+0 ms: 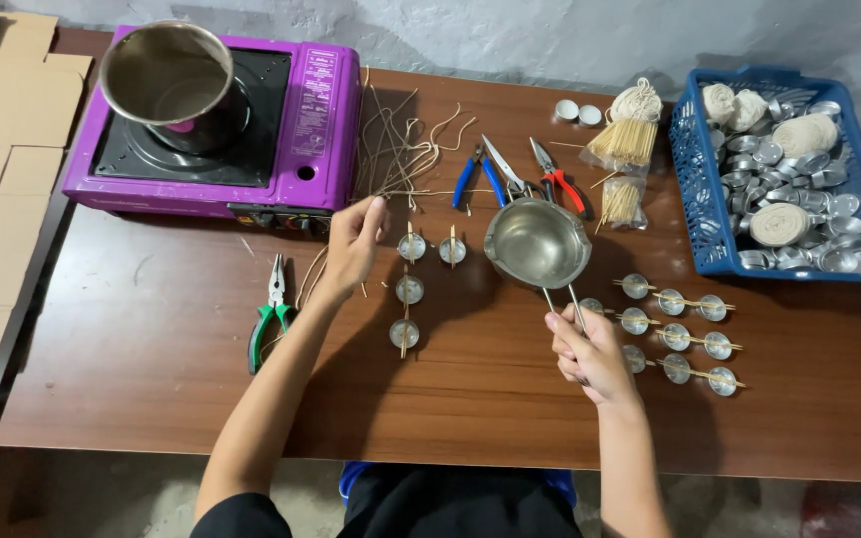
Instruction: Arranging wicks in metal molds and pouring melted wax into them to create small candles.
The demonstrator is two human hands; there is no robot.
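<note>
My right hand (590, 354) grips the wire handle of a small steel pouring pot (538, 241), held over the brown table (151, 339) near its middle. My left hand (353, 244) rests by a bundle of pale wick strings (401, 149), fingers loosely curled, nothing clearly in it. Between the hands lie several small round metal cups (410, 289), each with a thin wooden stick across it. More such cups with sticks (675, 334) lie in rows right of my right hand.
A purple portable stove (296, 120) with a large steel pot (166, 75) stands back left. Green pliers (269, 319), blue pliers (478, 174) and red pliers (560, 179) lie about. Stick bundles (625, 139) and a blue basket (695, 209) of cups and string balls sit right. Cardboard (2, 189) lies left.
</note>
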